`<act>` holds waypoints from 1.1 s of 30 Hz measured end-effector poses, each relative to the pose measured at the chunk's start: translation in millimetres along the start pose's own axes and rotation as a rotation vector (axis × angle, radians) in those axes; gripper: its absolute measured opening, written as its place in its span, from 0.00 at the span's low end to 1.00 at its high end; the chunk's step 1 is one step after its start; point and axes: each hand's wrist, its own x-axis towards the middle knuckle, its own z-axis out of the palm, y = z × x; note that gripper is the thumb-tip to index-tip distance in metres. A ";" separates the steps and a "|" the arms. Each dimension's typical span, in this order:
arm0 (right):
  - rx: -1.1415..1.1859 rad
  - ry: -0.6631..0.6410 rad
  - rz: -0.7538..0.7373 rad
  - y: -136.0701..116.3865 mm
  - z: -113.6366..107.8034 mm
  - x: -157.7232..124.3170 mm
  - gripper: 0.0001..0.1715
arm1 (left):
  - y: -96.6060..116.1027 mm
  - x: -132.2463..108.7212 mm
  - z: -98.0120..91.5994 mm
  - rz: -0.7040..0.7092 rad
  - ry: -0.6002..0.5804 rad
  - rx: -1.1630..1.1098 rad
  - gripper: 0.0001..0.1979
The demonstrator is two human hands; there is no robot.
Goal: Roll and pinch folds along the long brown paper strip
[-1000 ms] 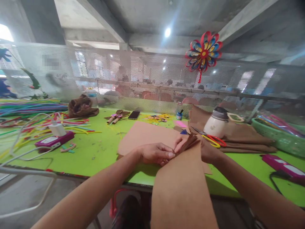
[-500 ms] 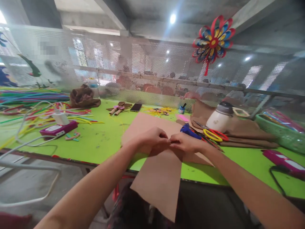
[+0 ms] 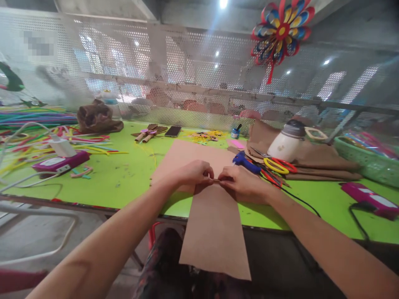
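A strip of brown paper (image 3: 216, 232) hangs over the table's front edge, its far end narrow and folded or rolled. My left hand (image 3: 199, 172) pinches that end from the left, and my right hand (image 3: 238, 182) pinches it from the right, a small gap between the two. Beneath and beyond the hands, a larger brown paper sheet (image 3: 177, 160) lies flat on the green table (image 3: 124, 174). A blue glue gun (image 3: 247, 163) lies just beyond my right hand.
Scissors (image 3: 276, 166), folded brown material (image 3: 327, 166) and a white bottle (image 3: 285, 143) stand at the right, near a green basket (image 3: 368, 160). A purple power strip (image 3: 60, 164) with cables and colourful pipe cleaners lie left. A phone (image 3: 173, 131) is at the back.
The hanging strip has swung to the right and straightened. My fingertips have moved a little apart along its folded end. My right hand has turned slightly, and the view has shifted.
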 end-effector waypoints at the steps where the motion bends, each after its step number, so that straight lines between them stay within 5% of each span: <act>1: 0.002 0.009 0.005 -1.7 0.1 0.0 0.13 | 2.5 -0.4 -1.0 0.000 -0.001 0.006 0.11; 8: -0.029 0.039 0.057 -8.0 4.0 4.2 0.10 | 20.2 -0.8 -7.0 -0.062 -0.013 0.020 0.09; 27: -0.067 0.015 -0.043 6.1 0.9 -2.4 0.10 | 20.2 -7.3 1.3 0.012 0.031 0.096 0.07; 33: -0.102 0.016 -0.054 13.2 3.2 -3.2 0.09 | 13.3 -15.9 7.8 -0.027 0.130 0.066 0.10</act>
